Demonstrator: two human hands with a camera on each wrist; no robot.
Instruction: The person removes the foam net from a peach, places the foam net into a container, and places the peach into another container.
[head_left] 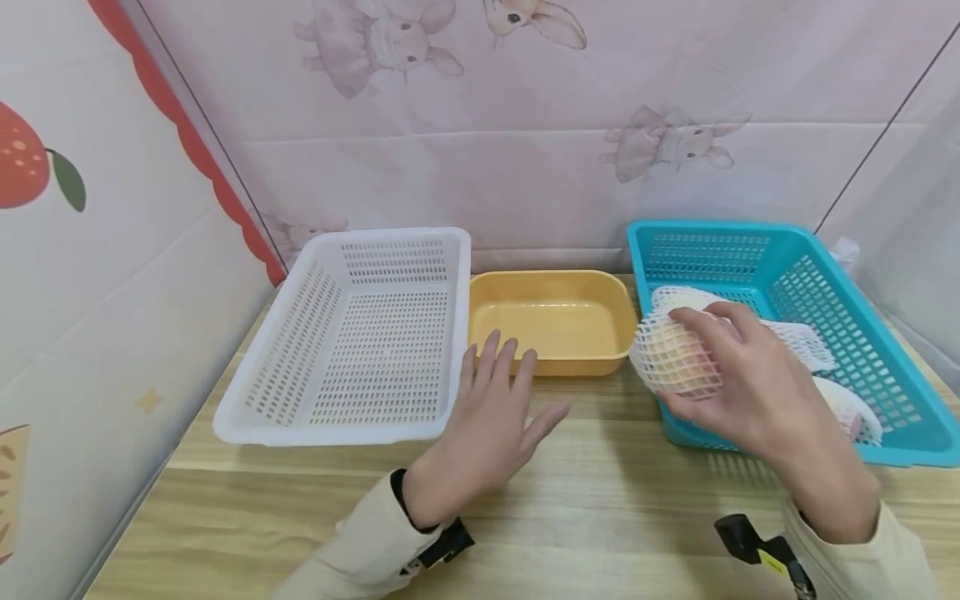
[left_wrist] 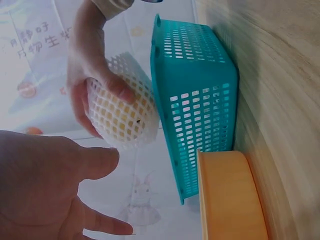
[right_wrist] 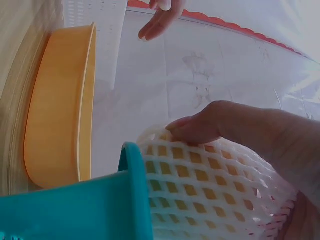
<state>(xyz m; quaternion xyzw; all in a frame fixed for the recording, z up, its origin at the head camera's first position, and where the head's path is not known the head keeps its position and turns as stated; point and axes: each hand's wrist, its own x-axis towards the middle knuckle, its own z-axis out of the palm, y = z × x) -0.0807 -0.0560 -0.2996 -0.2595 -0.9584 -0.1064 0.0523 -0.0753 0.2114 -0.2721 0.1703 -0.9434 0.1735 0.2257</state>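
Observation:
My right hand point(head_left: 757, 392) grips a round yellowish fruit in a white foam net point(head_left: 678, 358), held over the near left rim of the blue basket point(head_left: 922, 446). In the right wrist view the thumb presses on the netted fruit point(right_wrist: 200, 185), beside the basket's rim. More white foam-netted pieces point(head_left: 806, 343) lie inside that basket, partly hidden by the hand. My left hand point(head_left: 487, 425), fingers spread and holding nothing, hovers between the white basket point(head_left: 247, 425) and the yellow tray point(head_left: 555, 367). The left wrist view shows its thumb and fingers apart from the fruit.
The yellow tray stands between the two baskets, near the back wall. Beneath everything is a wood-grain table point(head_left: 570, 500). A rabbit-printed curtain point(head_left: 525, 192) rises right behind the containers, and another printed sheet point(head_left: 135, 275) borders the left side.

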